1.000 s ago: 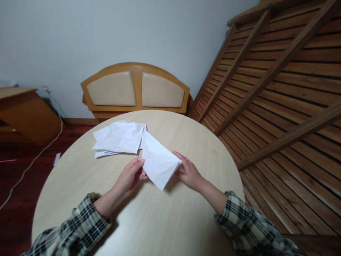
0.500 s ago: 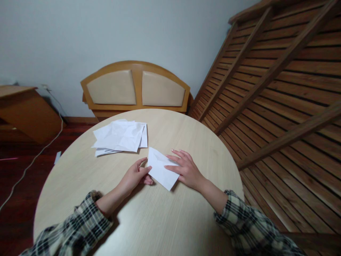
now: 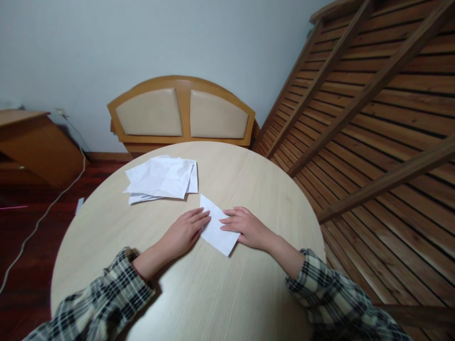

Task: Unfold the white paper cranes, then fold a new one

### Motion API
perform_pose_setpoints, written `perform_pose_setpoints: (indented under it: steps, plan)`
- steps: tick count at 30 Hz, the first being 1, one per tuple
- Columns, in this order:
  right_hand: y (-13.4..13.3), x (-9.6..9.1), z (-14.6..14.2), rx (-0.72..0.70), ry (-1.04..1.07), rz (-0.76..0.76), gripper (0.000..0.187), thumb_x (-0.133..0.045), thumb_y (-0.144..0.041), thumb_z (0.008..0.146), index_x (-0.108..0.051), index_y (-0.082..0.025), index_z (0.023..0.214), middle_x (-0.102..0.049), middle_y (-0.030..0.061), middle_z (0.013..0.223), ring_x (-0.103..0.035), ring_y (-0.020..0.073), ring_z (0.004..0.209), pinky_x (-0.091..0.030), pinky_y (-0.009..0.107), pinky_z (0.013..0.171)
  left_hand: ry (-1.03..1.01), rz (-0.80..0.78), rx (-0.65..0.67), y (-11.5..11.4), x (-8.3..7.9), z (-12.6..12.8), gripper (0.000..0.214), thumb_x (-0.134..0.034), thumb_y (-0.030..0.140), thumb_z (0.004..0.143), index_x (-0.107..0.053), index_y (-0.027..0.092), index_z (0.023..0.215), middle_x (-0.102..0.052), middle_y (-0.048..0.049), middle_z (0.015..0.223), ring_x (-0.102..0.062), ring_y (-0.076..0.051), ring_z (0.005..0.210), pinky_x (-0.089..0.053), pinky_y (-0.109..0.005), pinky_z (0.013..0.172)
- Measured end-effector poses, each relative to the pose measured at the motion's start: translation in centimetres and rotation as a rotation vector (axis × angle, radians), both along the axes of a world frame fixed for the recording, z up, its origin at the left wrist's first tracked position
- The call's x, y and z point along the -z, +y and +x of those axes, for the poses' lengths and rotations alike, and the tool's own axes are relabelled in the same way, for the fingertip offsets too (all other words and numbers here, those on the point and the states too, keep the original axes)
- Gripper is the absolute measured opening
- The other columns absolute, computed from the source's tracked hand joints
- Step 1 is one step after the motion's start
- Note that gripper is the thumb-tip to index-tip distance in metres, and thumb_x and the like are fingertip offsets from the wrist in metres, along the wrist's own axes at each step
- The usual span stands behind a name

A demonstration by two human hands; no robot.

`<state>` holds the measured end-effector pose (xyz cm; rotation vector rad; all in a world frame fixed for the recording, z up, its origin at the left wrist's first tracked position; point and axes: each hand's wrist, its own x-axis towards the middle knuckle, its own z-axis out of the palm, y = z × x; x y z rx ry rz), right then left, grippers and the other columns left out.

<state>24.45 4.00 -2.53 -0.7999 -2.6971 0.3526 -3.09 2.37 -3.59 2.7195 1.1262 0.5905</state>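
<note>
A folded white sheet of paper (image 3: 217, 230) lies flat on the round light-wood table (image 3: 213, 293), near its middle. My left hand (image 3: 185, 233) rests palm down with fingers stretched out, its fingertips pressing the sheet's left edge. My right hand (image 3: 247, 227) lies flat on the right half of the sheet, fingers spread and pointing left. Both forearms wear plaid sleeves.
A loose stack of white sheets (image 3: 161, 179) lies on the table's far left part. Behind the table stands a wooden padded headboard-like piece (image 3: 181, 116). A slatted wooden frame (image 3: 373, 109) leans at the right. A wooden cabinet (image 3: 31, 147) and a cable (image 3: 39, 218) are at the left.
The sheet was lifted and held between both hands; it has been folded down onto the table. Both hands have since flattened onto it, the left sliding over its edge.
</note>
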Motion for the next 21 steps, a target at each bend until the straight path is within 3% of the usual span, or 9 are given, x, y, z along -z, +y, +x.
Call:
perform_pose_setpoints:
  steps: [8, 15, 21]
  plan:
    - [-0.04, -0.29, 0.21, -0.002, 0.029, -0.039, 0.035, -0.065, -0.024, 0.087, -0.069, -0.029, 0.121, -0.069, 0.0034, 0.127, -0.053, 0.0225, 0.13, -0.033, 0.045, 0.108, 0.131, 0.019, -0.047, -0.5, 0.33, 0.06, 0.043, -0.045, 0.019, 0.097, -0.054, 0.019, 0.139, -0.056, -0.0088, 0.145, -0.046, -0.026, 0.137, -0.042, -0.048, 0.11]
    - [0.37, -0.14, 0.84, -0.019, 0.098, -0.034, 0.024, -0.07, -0.022, 0.084, -0.075, -0.031, 0.105, -0.074, 0.0005, 0.116, -0.059, 0.0213, 0.121, -0.037, 0.042, 0.103, 0.118, 0.06, -0.092, -0.39, 1.06, 0.36, 0.04, -0.043, 0.028, 0.101, -0.055, 0.018, 0.137, -0.053, -0.0109, 0.147, -0.04, -0.027, 0.142, -0.034, -0.051, 0.116]
    - [0.5, -0.2, 0.81, 0.032, 0.174, -0.062, 0.014, -0.062, -0.027, 0.093, -0.075, -0.027, 0.099, -0.076, 0.0011, 0.106, -0.064, 0.0186, 0.104, -0.042, 0.037, 0.093, 0.117, 0.039, -0.08, -0.3, 0.77, 0.44, 0.041, -0.042, 0.032, 0.101, -0.054, 0.016, 0.138, -0.055, -0.0125, 0.144, -0.047, -0.027, 0.136, -0.038, -0.048, 0.113]
